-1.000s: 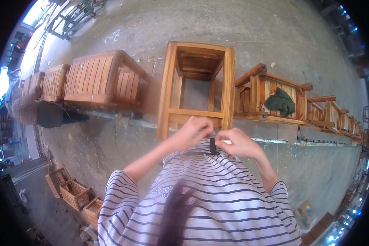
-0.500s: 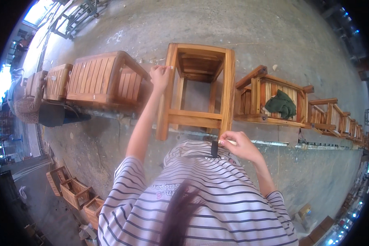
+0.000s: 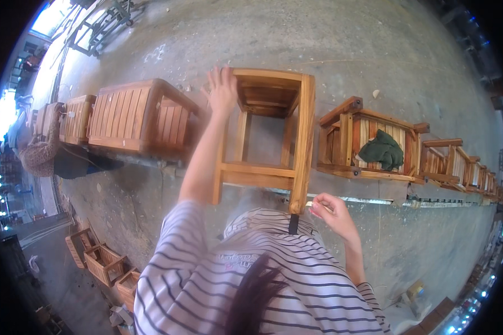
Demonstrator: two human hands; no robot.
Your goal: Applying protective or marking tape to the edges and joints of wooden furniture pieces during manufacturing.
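Note:
A wooden stool or small table frame (image 3: 303, 128) lies on its side in front of me, one leg end near my waist. My left hand (image 3: 222, 92) is at its far left corner with fingers spread, slightly blurred, and appears to rest on the wood. My right hand (image 3: 334, 215) is closed in a pinch just right of the near leg end. A short pale stick-like piece (image 3: 309, 204) pokes out of its fingertips; its exact kind is too small to tell. Below that leg end a black strip (image 3: 293, 224) shows against my striped shirt.
Left stand slatted wooden stools (image 3: 123, 114), with a bent-over person (image 3: 39, 156) beyond. To the right, a row of upturned stools begins with one (image 3: 349, 106) bearing a dark green cloth (image 3: 382, 151). Small wooden frames (image 3: 103, 265) sit lower left; a metal cart (image 3: 103, 25) stands far left.
The stool has tilted and shifted slightly toward me. My left hand has slid up to its far corner and spread its fingers. My right hand has moved a little right and down.

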